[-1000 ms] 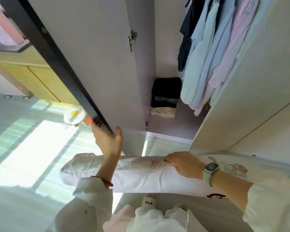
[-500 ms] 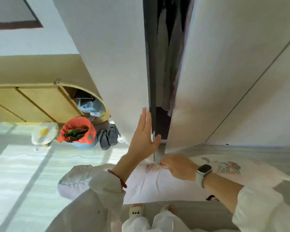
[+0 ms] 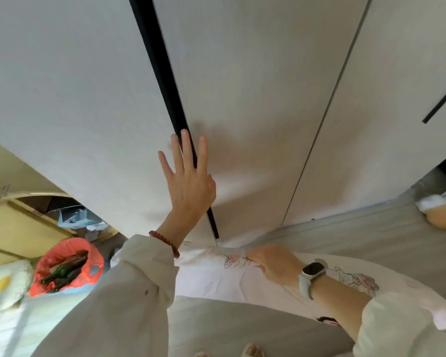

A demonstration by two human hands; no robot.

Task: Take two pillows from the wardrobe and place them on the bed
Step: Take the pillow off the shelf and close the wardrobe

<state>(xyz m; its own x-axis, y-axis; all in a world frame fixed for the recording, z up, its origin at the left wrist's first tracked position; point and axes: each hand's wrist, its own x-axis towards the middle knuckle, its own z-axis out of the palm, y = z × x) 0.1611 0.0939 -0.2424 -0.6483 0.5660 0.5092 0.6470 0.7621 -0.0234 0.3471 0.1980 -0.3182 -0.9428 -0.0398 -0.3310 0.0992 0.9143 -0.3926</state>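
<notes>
A white pillow (image 3: 216, 276) with cartoon prints lies across my front at waist height. My right hand (image 3: 273, 266), with a watch on the wrist, grips its top edge. My left hand (image 3: 188, 181) is flat with spread fingers against the pale wardrobe door (image 3: 75, 99), at the dark seam where it meets the neighbouring door (image 3: 255, 86). The wardrobe's inside is hidden. A second pillow and the bed cannot be made out.
A bin with an orange bag (image 3: 67, 269) holding dark bottles stands on the floor at left, beside a fried-egg cushion (image 3: 3, 284) and a yellow cabinet (image 3: 16, 228). A slipper (image 3: 440, 212) lies at far right. Grey floor runs along the wardrobe base.
The wardrobe door has swung from wide open to shut, pushed by my left hand, which went from gripping its edge to pressing flat. The clothes inside are now hidden.
</notes>
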